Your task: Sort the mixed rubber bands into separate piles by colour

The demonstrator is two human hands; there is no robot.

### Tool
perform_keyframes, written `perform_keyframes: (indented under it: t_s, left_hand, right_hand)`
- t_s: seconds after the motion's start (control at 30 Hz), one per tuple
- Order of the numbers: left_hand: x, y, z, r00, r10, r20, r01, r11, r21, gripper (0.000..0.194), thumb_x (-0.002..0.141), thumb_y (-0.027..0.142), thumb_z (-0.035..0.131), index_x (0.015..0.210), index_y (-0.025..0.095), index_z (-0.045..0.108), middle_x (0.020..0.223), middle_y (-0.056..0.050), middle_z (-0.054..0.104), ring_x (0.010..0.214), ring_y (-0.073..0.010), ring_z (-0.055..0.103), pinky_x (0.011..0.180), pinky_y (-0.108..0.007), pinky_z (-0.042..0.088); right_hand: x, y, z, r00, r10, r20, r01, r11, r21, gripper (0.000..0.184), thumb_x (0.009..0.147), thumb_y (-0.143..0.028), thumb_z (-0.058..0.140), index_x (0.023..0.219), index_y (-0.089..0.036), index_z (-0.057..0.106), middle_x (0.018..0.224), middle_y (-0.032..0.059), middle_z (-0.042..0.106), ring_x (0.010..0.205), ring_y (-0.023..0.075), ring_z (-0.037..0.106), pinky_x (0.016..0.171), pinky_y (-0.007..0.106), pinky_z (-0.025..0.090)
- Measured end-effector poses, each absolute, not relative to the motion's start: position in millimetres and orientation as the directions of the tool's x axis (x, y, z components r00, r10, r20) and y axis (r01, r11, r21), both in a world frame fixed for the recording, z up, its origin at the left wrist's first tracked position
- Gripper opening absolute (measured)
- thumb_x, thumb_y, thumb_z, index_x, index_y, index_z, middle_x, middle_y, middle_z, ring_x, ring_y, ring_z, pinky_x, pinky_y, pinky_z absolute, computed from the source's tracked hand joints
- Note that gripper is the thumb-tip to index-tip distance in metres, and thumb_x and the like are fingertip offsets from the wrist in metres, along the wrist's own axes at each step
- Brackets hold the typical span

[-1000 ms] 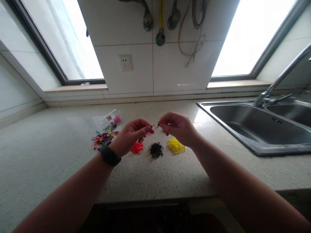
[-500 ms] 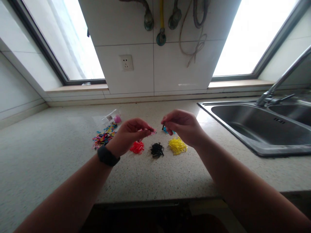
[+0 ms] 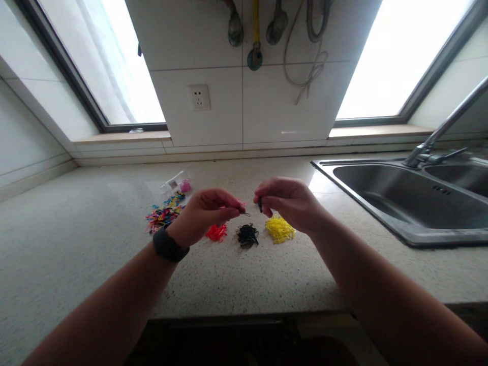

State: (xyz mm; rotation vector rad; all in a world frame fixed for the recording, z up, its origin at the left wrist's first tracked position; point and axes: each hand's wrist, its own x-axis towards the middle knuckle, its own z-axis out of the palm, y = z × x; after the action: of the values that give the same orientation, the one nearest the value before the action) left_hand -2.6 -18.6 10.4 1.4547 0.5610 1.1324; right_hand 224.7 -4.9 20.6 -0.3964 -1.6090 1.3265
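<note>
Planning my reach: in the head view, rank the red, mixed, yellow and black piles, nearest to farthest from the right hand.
1. Yellow pile, below right hand.
2. Black pile, left of yellow.
3. Red pile, left of black.
4. Mixed pile, farthest left.

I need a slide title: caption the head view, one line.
Left hand and right hand pinch dark pieces near a red pile, black pile and yellow pile on the counter.
</note>
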Motion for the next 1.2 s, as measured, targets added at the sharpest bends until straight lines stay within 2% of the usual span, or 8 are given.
perform_keyframes:
  t_s: [0.33,0.5,0.73,0.87,0.97,1.1,1.2]
  left_hand:
    - [-4,-16,7,0.371,0.886,0.279,-0.189,-0.222,0.957,0.026,0.066,0.035,0.089,0.082,0.018,0.077,0.076,-0.004,0.076,0.052,-0.0067,0.051,0.048,-0.02,0.042]
    - [-5,-16,7,0.379,0.886,0.268,-0.215,-0.198,0.956,0.023,0.067,0.033,0.089,0.08,0.018,0.077,0.076,-0.005,0.076,0.056,-0.0077,0.055,0.049,-0.019,0.04]
    - [-9,-12,3,0.382,0.885,0.267,-0.13,-0.235,0.963,0.025,0.07,0.037,0.085,0.083,0.018,0.077,0.079,-0.006,0.076,0.059,-0.0102,0.058,0.052,-0.021,0.043]
    - [-9,-12,3,0.396,0.874,0.281,-0.147,-0.242,0.959,0.022,0.072,0.036,0.085,0.084,0.019,0.078,0.078,-0.005,0.076,0.056,-0.0086,0.056,0.051,-0.021,0.043]
    - [-7,-15,8,0.426,0.85,0.309,-0.156,-0.268,0.951,0.017,0.073,0.032,0.085,0.083,0.02,0.078,0.077,-0.004,0.076,0.06,-0.0094,0.06,0.058,-0.022,0.048]
    - [-8,-18,16,0.489,0.814,0.314,0.01,-0.365,0.931,0.014,0.076,0.031,0.083,0.082,0.019,0.078,0.077,-0.005,0.075,0.069,-0.0133,0.066,0.065,-0.025,0.051]
    - [-10,-16,17,0.574,0.752,0.325,0.228,-0.528,0.818,0.017,0.082,0.035,0.078,0.088,0.019,0.078,0.078,-0.005,0.073,0.065,-0.0122,0.061,0.059,-0.024,0.046]
  right_hand:
    - [225,-3,21,-0.471,0.756,0.456,-0.234,0.391,-0.89,0.019,0.079,-0.034,0.082,0.09,-0.019,0.079,0.073,0.0013,0.071,0.058,0.0081,0.059,0.053,0.022,0.049]
    - [225,-2,20,-0.474,0.75,0.462,-0.232,0.4,-0.887,0.018,0.08,-0.034,0.082,0.089,-0.018,0.079,0.074,0.0019,0.072,0.058,0.0079,0.058,0.053,0.022,0.048]
    - [226,-2,21,-0.469,0.76,0.451,-0.198,0.407,-0.892,0.02,0.08,-0.036,0.081,0.087,-0.017,0.079,0.074,0.0024,0.072,0.056,0.0076,0.056,0.052,0.022,0.047]
    - [226,-3,23,-0.459,0.766,0.449,-0.188,0.41,-0.893,0.02,0.078,-0.037,0.082,0.086,-0.018,0.079,0.072,0.0019,0.072,0.055,0.0075,0.055,0.05,0.022,0.046]
    - [227,-2,23,-0.449,0.769,0.455,-0.187,0.416,-0.89,0.02,0.078,-0.036,0.082,0.086,-0.018,0.079,0.071,0.0016,0.071,0.055,0.0074,0.054,0.05,0.022,0.045]
    - [228,-2,22,-0.442,0.771,0.458,-0.184,0.422,-0.888,0.018,0.08,-0.035,0.081,0.087,-0.019,0.079,0.073,0.0017,0.072,0.055,0.007,0.054,0.051,0.022,0.045]
    - [228,-2,23,-0.443,0.773,0.455,-0.162,0.43,-0.888,0.018,0.08,-0.035,0.081,0.086,-0.018,0.079,0.073,0.0017,0.072,0.055,0.0071,0.054,0.051,0.022,0.045]
